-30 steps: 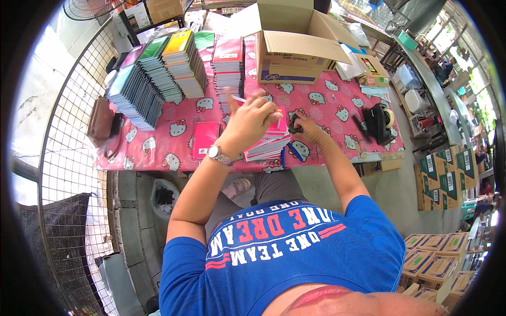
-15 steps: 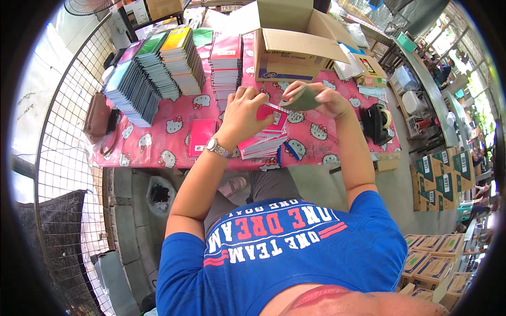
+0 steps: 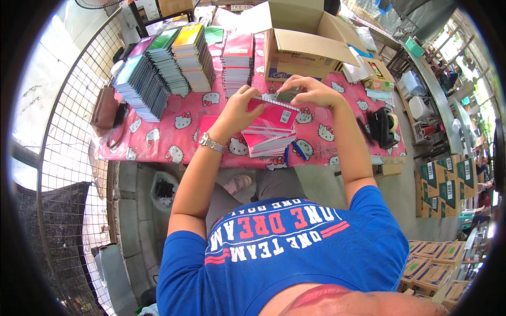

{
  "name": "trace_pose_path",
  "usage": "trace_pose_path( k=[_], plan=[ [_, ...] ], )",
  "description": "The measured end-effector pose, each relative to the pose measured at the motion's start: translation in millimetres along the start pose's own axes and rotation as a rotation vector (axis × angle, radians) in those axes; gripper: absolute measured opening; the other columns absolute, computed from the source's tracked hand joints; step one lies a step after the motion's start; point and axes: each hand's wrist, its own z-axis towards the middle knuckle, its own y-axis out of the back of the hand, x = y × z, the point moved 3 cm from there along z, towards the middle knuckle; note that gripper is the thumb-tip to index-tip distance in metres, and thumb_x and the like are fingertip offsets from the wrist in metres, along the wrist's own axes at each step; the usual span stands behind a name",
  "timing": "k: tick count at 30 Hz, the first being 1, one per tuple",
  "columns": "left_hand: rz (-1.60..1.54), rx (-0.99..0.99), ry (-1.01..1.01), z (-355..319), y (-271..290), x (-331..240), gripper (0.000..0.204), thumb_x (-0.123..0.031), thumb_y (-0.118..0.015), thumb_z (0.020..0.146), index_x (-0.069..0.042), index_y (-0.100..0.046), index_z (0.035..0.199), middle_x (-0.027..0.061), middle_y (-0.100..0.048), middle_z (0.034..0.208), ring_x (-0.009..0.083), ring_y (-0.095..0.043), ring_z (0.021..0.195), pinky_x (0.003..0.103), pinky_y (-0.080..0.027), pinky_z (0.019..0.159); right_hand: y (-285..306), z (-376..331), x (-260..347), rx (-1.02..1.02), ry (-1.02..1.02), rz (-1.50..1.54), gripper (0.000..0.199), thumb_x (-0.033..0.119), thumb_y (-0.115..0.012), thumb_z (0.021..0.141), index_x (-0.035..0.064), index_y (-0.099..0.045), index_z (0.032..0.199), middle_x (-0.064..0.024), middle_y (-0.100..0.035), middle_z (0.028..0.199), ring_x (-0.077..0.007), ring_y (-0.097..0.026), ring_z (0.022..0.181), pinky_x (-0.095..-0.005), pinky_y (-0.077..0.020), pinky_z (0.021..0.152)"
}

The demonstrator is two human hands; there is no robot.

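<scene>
My left hand (image 3: 241, 111), a watch on its wrist, grips a pink spiral notebook (image 3: 278, 115) by its left side. The notebook's white spiral edge faces away from me. Pinched in my right hand (image 3: 315, 92) is a dark grey-green flat piece (image 3: 288, 95), close to the right part of that spiral; its exact kind is unclear, and I cannot tell if it touches. Under the held notebook lies a fanned pile of pink notebooks (image 3: 266, 145). Another pink notebook (image 3: 207, 124) lies partly behind my left forearm.
Tall notebook stacks stand at the back left: blue (image 3: 139, 92), green (image 3: 167, 58), yellow (image 3: 192, 55) and pink (image 3: 237, 60). An open cardboard box (image 3: 303, 55) sits behind my hands. A black tape dispenser (image 3: 383, 126) is at the right on the pink tablecloth (image 3: 184, 137).
My left hand has taken hold of the pink notebook and lifted its spiral edge. My right hand has brought the grey-green piece down to that edge. The view has shifted slightly.
</scene>
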Motion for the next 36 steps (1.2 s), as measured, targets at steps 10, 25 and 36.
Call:
trace_pose_path(
  k=[10, 25, 36],
  plan=[
    [-0.116, 0.046, 0.049, -4, 7, -4, 0.028, -0.013, -0.075, 0.083, -0.002, -0.060, 0.104, 0.0061, -0.059, 0.094, 0.0124, -0.046, 0.067, 0.028, -0.042, 0.060, -19, 14, 16, 0.127, 0.122, 0.214, 0.052, 0.030, -0.071, 0.073, 0.0030, -0.069, 0.117, -0.0072, -0.058, 0.113, -0.0192, -0.056, 0.107, -0.0336, -0.0435, 0.095],
    [-0.685, -0.188, 0.532, -29, -15, 14, 0.023, -0.013, -0.070, 0.092, 0.003, -0.067, 0.107, 0.0008, -0.067, 0.085, 0.0052, -0.059, 0.074, 0.022, -0.052, 0.066, -156, -118, -235, -1.025, -0.616, -0.995, 0.083, 0.045, -0.069, 0.082, 0.0003, -0.040, 0.145, -0.0217, -0.041, 0.149, -0.0421, -0.035, 0.138, -0.0619, -0.0287, 0.108],
    [-0.532, -0.308, 0.478, -28, -21, 4, 0.018, -0.009, -0.073, 0.090, 0.001, -0.070, 0.105, 0.0025, -0.068, 0.090, 0.0063, -0.063, 0.078, 0.021, -0.055, 0.065, -81, -127, -179, -1.141, -0.519, 0.055, 0.079, 0.031, -0.063, 0.085, 0.0024, -0.031, 0.151, -0.0197, -0.056, 0.121, -0.0299, -0.060, 0.101, -0.0374, -0.0486, 0.090]
  ],
)
